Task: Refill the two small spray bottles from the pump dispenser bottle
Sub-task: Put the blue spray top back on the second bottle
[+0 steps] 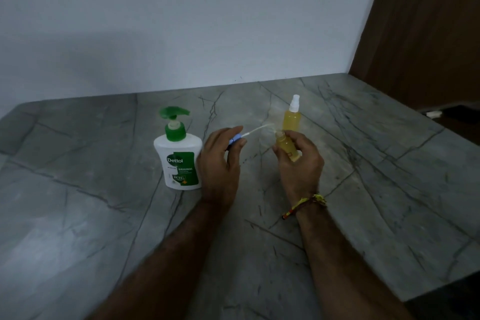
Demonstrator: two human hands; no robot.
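Both my forearms reach in over the grey marble counter (78,215). My right hand (298,163) grips a small yellow spray bottle (287,148), its neck open. My left hand (220,161) pinches the blue spray cap (234,140), whose thin dip tube (259,129) points toward that neck. Just left of that hand stands the pump dispenser bottle (179,158). Behind my right hand, the second spray bottle (292,117) stands capped.

Uncapped bottle (287,148) — beside capped bottle (292,117)
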